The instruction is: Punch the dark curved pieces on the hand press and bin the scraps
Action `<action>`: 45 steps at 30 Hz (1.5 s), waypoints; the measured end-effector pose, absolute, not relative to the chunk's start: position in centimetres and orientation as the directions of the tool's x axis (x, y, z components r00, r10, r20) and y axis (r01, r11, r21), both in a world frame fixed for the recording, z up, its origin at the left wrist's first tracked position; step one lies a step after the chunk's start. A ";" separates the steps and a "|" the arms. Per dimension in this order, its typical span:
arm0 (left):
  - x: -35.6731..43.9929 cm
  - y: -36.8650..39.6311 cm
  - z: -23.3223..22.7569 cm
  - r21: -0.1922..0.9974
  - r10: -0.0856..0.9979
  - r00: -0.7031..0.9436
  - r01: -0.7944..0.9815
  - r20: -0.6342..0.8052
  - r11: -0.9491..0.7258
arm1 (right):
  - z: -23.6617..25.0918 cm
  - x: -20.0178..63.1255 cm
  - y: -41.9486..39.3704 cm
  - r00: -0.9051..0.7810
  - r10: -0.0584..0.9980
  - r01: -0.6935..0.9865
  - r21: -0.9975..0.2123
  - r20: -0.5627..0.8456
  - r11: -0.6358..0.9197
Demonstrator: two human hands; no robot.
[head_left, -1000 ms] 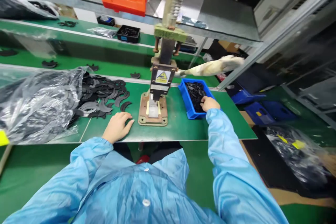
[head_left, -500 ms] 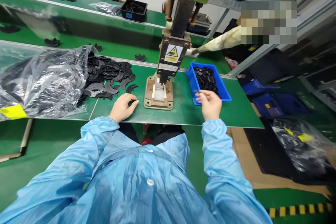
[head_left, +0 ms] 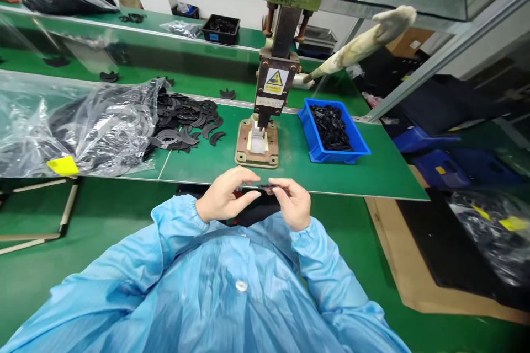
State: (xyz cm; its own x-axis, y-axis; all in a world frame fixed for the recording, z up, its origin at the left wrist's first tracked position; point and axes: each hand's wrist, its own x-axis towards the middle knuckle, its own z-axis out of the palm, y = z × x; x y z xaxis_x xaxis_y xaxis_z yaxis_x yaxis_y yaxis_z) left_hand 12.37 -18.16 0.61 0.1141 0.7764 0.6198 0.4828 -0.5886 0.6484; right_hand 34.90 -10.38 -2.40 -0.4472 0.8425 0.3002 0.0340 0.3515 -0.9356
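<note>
- A crumpled clear plastic bag (head_left: 74,132) lies at the left of the green worktable (head_left: 290,176), with flat black curved pieces (head_left: 186,121) spilling from it.
- The left hand (head_left: 226,196) pinches one end of a small thin black part (head_left: 265,186), held just in front of the table's near edge.
- The right hand (head_left: 292,201) pinches the other end.
- A metal hand press (head_left: 271,88) stands just behind the hands.
- A blue plastic bin (head_left: 356,143) of black parts sits right of the press.

Left hand (head_left: 223,197): fingers curled, fingertips pinched toward the right. Right hand (head_left: 293,202): fingertips pinched, meeting the left; both light-blue-sleeved forearms bent inward.
</note>
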 end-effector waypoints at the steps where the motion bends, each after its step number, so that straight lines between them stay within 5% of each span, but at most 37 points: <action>1: 12.5 -18.5 0.6 0.649 0.774 0.113 0.480 0.622 -0.591 | -2.4 34.8 -10.6 -0.457 0.835 0.024 -0.934 0.306 0.356; 8: 12.5 -20.0 0.2 0.724 0.804 0.065 0.395 0.592 -0.565 | -2.5 34.0 -11.4 -0.520 0.785 0.006 -0.917 0.338 0.398; 13: 12.5 -19.8 0.5 0.955 0.970 0.030 0.172 0.239 -0.241 | -1.8 33.5 -11.1 -0.584 0.726 0.041 -0.880 0.363 0.473; 16: 12.4 -19.2 0.3 0.997 0.995 0.100 -0.071 0.012 -0.005 | -0.9 33.2 -10.7 -0.664 0.653 0.064 -0.842 0.365 0.536; 22: 10.9 -17.3 -0.9 0.959 0.969 0.240 -0.260 -0.051 0.115 | 1.0 32.8 -10.0 -0.733 0.578 0.111 -0.774 0.360 0.623; 29: 6.0 -8.8 -2.8 0.983 0.970 -0.161 0.073 0.180 -0.171 | 5.9 34.4 -4.1 -0.376 0.704 0.167 -0.703 0.602 0.691; 34: 4.7 -2.6 -3.5 0.849 0.911 -0.208 0.479 0.355 -0.221 | 14.9 33.6 1.1 -0.029 0.435 0.011 -0.435 0.900 0.900; 37: 5.0 -0.8 -3.6 0.675 0.910 -0.060 0.691 0.411 -0.259 | 19.6 32.7 2.4 -0.140 0.341 -0.071 -0.353 0.930 0.933; 45: 5.4 0.4 -2.7 0.431 0.915 0.152 0.845 0.373 -0.316 | 22.9 31.2 4.9 -0.289 0.423 -0.072 -0.460 0.859 0.885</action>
